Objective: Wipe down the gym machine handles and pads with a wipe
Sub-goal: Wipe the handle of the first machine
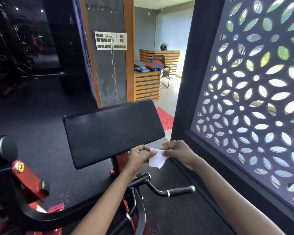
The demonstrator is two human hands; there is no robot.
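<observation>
Your working zone is bounded on the right by the perforated screen (pixel 255 106) in its dark frame, which runs close alongside your right forearm and leaves little room on that side. Ahead, the black arm pad (pixel 112 131) tilts toward you; its near lower edge lies just beyond your hands, and its right corner sits near the screen frame, with a narrow strip of floor between them. Below your hands, the black handle (pixel 180 190) with its textured grip projects to the right, its free end near the base of the screen frame. To the left, the dark rubber floor (pixel 34 119) lies beside the pad, bounded by the red machine frame (pixel 27 178) and a black curved bar at lower left. Beyond the pad, a doorway leads to a wooden desk (pixel 148 85) and a red mat (pixel 165 117). Both your forearms extend forward and converge just below the pad's near edge. Your left hand (pixel 137 156) pinches the left edge of the white wipe (pixel 157 158) between thumb and forefinger, remaining fingers curled. Your right hand (pixel 175 151) pinches the wipe's upper right edge with curled fingertips. The wipe hangs between the hands, clear of the pad and above the handle.
</observation>
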